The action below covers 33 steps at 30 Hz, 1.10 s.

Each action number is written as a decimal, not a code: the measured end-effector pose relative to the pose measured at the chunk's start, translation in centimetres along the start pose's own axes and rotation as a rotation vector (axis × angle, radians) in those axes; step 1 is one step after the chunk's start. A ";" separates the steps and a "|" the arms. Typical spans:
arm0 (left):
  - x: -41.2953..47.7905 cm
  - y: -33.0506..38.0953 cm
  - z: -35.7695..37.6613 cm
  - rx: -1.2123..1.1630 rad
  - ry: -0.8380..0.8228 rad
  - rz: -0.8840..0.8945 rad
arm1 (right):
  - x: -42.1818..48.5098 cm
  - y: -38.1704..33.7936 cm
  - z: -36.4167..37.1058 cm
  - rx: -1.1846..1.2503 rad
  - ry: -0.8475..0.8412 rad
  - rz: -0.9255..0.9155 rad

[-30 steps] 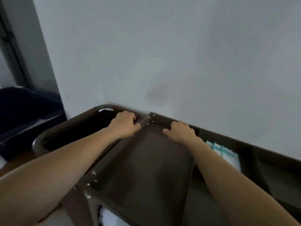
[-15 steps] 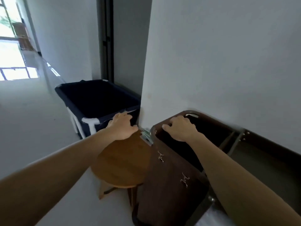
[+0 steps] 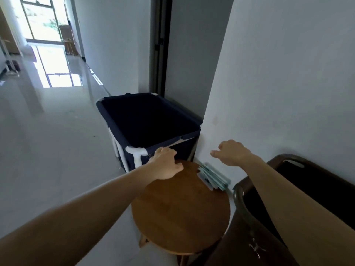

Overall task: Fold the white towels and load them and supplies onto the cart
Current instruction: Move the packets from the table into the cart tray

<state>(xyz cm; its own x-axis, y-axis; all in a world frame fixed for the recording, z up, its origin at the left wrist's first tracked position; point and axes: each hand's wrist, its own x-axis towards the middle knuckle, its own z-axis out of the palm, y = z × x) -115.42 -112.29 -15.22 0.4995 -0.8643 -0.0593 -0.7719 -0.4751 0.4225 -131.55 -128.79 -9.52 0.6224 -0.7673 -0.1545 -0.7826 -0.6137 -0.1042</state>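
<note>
Reaching forward with bare left forearm (image 3: 86, 212) and right forearm (image 3: 278, 192). Holding left hand (image 3: 166, 163) palm down, fingers loosely bent, thumb toward centre. Holding right hand (image 3: 232, 153) slightly higher, knuckles up, fingers loosely curled, thumb pointing left. Gripping nothing.

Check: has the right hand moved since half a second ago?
Yes. The right hand has left the cart rim and now hovers up and left of it, near the wall.

A navy fabric hamper (image 3: 149, 120) stands against the wall, just behind a round wooden tabletop (image 3: 180, 214), on glossy floor (image 3: 48, 150).
</note>
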 end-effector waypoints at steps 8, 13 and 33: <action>11.4 -2.8 -0.3 -0.020 -0.137 -0.021 | 12.8 -1.6 0.2 0.018 -0.155 -0.013; 18.4 -3.9 1.8 -0.051 -0.231 0.037 | 18.6 -1.2 2.5 0.028 -0.215 0.050; 38.8 -7.4 19.7 -0.219 -0.705 0.227 | 29.0 5.0 23.9 0.190 -0.226 0.564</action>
<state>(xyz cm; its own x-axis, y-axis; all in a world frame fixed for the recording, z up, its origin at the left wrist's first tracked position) -98.05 -145.60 -38.49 -0.0869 -0.8724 -0.4810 -0.6935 -0.2937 0.6579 -117.75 -149.67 -38.01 0.1111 -0.8919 -0.4383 -0.9911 -0.0667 -0.1153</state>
